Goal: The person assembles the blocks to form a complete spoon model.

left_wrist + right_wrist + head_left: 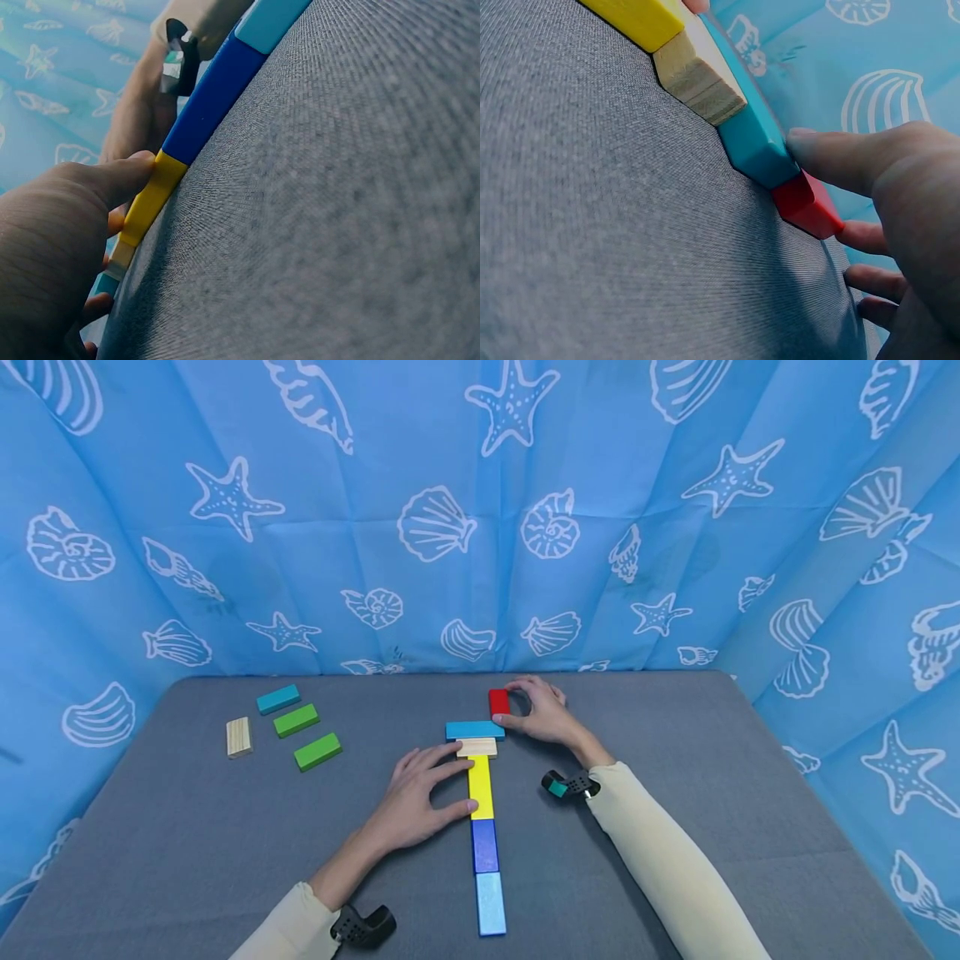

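Note:
A row of blocks runs up the grey cloth: light blue, dark blue, yellow, then a crosswise wooden block and a wider crosswise teal block. Beyond the teal one's right end stands a red block. My left hand rests along the row's left side, thumb against the yellow block, fingertips near its far end and the wooden block. My right hand spans the red block, index fingertip at its far corner and thumb at its near end, touching the teal block.
To the left lie a loose teal block, two green blocks and a wooden block. A blue shell-patterned curtain hangs behind the table's far edge and along its sides.

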A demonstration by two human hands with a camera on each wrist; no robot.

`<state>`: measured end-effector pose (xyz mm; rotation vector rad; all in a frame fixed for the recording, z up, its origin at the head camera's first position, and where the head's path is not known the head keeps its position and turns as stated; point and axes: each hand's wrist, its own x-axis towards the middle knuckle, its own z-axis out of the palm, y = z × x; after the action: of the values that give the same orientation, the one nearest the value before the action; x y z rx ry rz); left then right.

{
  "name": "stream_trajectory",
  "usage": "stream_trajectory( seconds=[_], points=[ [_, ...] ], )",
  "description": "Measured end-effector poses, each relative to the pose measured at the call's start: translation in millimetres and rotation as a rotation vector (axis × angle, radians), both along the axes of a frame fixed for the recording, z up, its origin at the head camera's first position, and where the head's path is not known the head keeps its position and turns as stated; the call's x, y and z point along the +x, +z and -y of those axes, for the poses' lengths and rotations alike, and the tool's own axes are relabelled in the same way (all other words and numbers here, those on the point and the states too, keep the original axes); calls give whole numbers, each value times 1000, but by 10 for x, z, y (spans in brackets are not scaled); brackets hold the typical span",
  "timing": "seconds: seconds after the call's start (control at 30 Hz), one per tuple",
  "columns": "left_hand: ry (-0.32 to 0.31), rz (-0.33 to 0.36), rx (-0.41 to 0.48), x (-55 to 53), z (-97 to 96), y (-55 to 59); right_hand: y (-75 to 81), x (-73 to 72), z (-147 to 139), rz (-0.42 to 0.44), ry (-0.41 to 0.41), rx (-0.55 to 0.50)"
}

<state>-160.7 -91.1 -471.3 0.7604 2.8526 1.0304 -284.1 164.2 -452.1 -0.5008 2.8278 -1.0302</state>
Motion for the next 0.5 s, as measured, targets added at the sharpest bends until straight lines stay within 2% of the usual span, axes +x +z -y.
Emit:
stream_trajectory(
  seconds=[0.5],
  points=[
    [-5,0,-1,-5,11,-12,2,-11,-7,0,0,-20]
  ],
)
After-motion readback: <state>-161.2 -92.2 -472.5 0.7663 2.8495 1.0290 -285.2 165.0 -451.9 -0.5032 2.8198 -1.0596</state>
